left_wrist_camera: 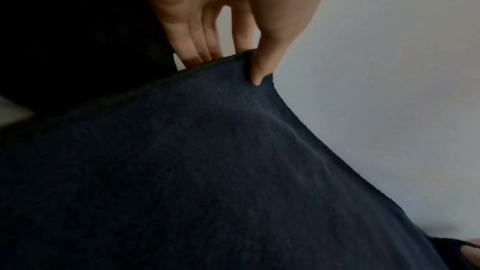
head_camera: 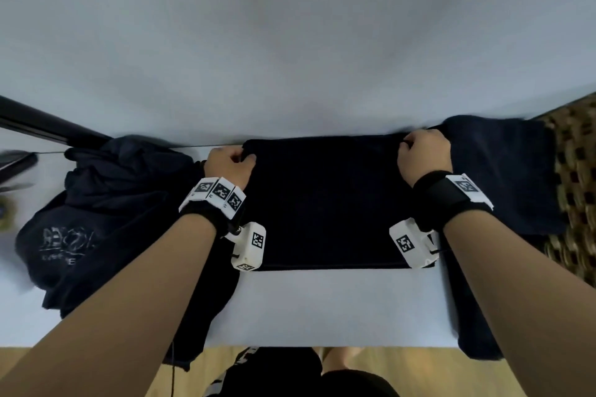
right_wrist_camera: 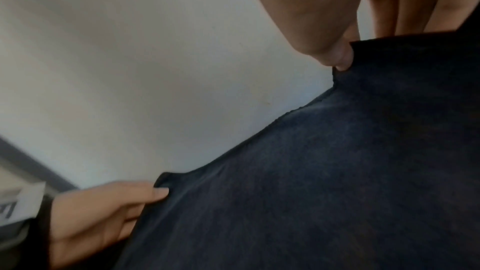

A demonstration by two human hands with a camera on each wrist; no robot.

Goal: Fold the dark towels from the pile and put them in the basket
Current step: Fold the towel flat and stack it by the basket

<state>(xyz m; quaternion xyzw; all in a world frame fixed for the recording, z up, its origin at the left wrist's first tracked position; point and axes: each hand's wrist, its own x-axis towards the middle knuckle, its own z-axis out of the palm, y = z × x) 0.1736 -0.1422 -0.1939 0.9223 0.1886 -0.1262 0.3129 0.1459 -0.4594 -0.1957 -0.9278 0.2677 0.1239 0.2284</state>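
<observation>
A dark towel (head_camera: 325,203) lies flat at the centre of the white table (head_camera: 322,306). The left hand (head_camera: 227,167) pinches its far corner at 10 o'clock, thumb (left_wrist_camera: 259,69) on top and fingers beneath; the right hand (head_camera: 424,155) pinches the far corner at 2 o'clock likewise. A pile of dark cloth (head_camera: 106,219) sits at 9 o'clock. A woven basket (head_camera: 577,203) at 3 o'clock has dark cloth (head_camera: 503,171) draped over it.
</observation>
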